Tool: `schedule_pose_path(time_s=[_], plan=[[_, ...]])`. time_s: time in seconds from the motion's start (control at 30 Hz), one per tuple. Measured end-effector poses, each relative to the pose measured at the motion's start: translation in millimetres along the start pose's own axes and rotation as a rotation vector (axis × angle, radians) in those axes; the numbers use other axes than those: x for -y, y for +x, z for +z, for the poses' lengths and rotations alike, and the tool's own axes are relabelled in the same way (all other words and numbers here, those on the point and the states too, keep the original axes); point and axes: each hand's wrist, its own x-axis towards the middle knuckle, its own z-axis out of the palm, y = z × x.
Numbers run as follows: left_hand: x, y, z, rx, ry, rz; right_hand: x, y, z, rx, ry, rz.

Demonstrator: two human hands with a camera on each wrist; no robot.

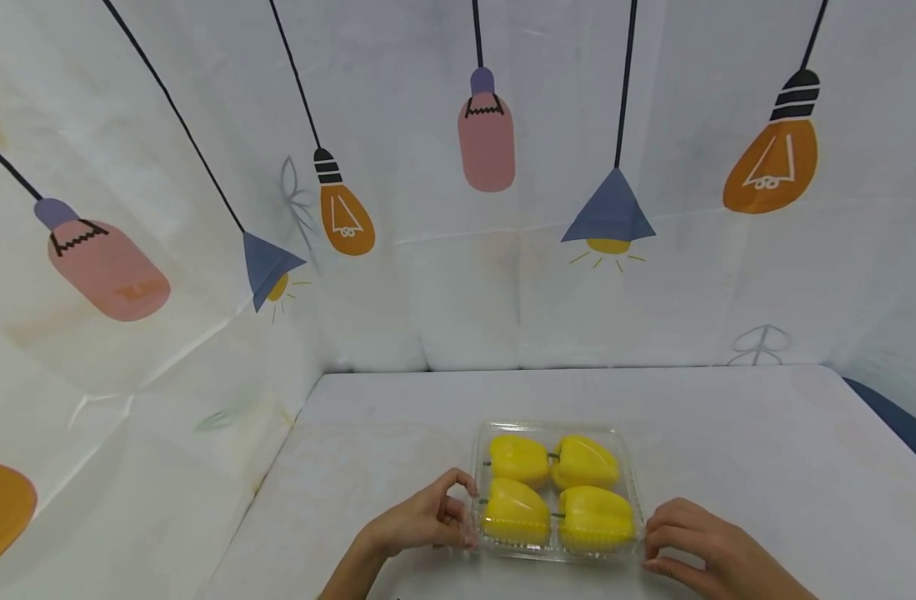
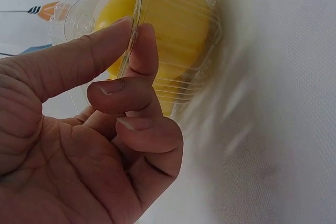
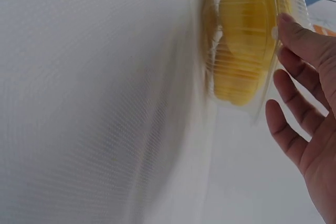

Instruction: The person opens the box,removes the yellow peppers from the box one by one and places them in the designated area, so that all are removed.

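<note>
A clear plastic clamshell box sits on the table, with several yellow bell peppers inside in two rows. Their thin stems show through the lid. At the box's left side, my left hand pinches the rim between thumb and forefinger, the other fingers curled below. On the opposite side my right hand has its thumb on the rim and the forefinger just beneath, pinching the edge. The remaining right fingers are spread and loosely bent. The lid appears to lie over the peppers.
The white table extends around the box, its back edge meeting a hanging white sheet printed with lamps and bulbs. More sheet hangs along the left side. A dark blue strip shows beyond the table's right edge.
</note>
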Motion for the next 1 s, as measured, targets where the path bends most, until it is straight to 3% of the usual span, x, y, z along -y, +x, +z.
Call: schedule_pose_path(time_s=[0.3, 0.53, 0.83, 1.0], plan=[[-0.7, -0.7, 0.6, 0.0, 0.006, 0.005, 0.2, 3.1, 0.3, 0.008, -0.116, 0.003], [-2.2, -0.6, 0.1, 0.002, 0.006, 0.009, -3.5, 4.7, 2.6, -0.044, -0.001, -0.064], [-2.4, -0.7, -0.1, 0.011, 0.008, 0.018, -2.3, 3.2, 3.4, -0.04, -0.001, 0.047], [-2.1, -0.9, -0.9, 0.01, 0.026, 0.032, -3.6, 3.9, 5.0, -0.067, 0.02, 0.061]])
